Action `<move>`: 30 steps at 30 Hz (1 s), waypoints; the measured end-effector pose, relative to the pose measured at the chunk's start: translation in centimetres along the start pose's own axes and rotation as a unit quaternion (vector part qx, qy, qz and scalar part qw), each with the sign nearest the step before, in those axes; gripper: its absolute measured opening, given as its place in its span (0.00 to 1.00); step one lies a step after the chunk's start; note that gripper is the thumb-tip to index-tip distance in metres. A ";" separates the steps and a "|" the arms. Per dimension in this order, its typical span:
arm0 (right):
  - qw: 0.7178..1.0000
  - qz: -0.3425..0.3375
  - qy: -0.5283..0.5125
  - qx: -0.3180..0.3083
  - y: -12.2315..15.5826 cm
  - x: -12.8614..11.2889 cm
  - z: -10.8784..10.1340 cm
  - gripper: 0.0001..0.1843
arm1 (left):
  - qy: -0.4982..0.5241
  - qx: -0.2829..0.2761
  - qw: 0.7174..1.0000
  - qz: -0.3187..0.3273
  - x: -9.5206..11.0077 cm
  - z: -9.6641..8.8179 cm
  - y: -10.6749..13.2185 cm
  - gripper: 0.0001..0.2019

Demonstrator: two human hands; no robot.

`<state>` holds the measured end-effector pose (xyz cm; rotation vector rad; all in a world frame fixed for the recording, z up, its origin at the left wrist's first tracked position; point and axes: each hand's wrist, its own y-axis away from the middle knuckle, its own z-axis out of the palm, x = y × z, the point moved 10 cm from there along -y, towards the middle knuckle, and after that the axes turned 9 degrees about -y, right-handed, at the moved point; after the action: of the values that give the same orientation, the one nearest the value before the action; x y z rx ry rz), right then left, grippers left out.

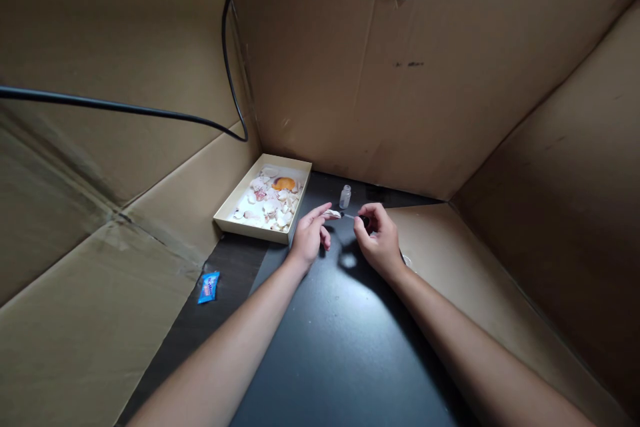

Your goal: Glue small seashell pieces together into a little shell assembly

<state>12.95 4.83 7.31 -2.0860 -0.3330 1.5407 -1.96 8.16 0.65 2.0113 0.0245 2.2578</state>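
My left hand point(310, 237) pinches a small pale shell point(332, 214) between thumb and forefinger, just above the black tabletop point(340, 340). My right hand point(379, 238) is closed on a small brush with a black cap point(363, 220), its thin tip touching the shell. A small clear bottle point(345, 197) stands open just behind the two hands.
A cream shallow box point(250, 225) holding several shells, one of them orange, sits to the left of my hands. A blue wrapped packet point(209, 287) lies at the table's left edge. Cardboard walls point(400, 93) enclose the space, and a black cable point(150, 111) hangs across the left.
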 end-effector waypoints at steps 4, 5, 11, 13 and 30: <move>1.000 0.002 -0.002 -0.016 0.0 0.2 0.3 0.03 | -0.005 -0.002 1.000 -0.002 0.0 0.0 0.0 0.23; 1.000 0.002 0.001 -0.007 0.0 0.2 0.2 0.03 | -0.004 -0.003 1.000 -0.001 0.0 0.1 0.0 0.23; 1.000 0.013 -0.017 -0.011 0.0 0.4 0.2 0.03 | -0.008 -0.002 1.000 0.002 0.0 0.1 -0.1 0.22; 1.000 0.023 -0.010 -0.003 0.0 0.7 0.0 0.04 | -0.009 -0.001 1.000 0.002 0.0 0.1 -0.1 0.20; 0.998 0.055 -0.037 -0.018 0.1 1.5 0.3 0.04 | -0.039 0.010 0.998 0.041 0.5 -0.1 -0.2 0.08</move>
<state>13.12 5.60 5.95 -2.1096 -0.2795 1.6920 -2.14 8.46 1.08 2.1475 -0.0419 2.2325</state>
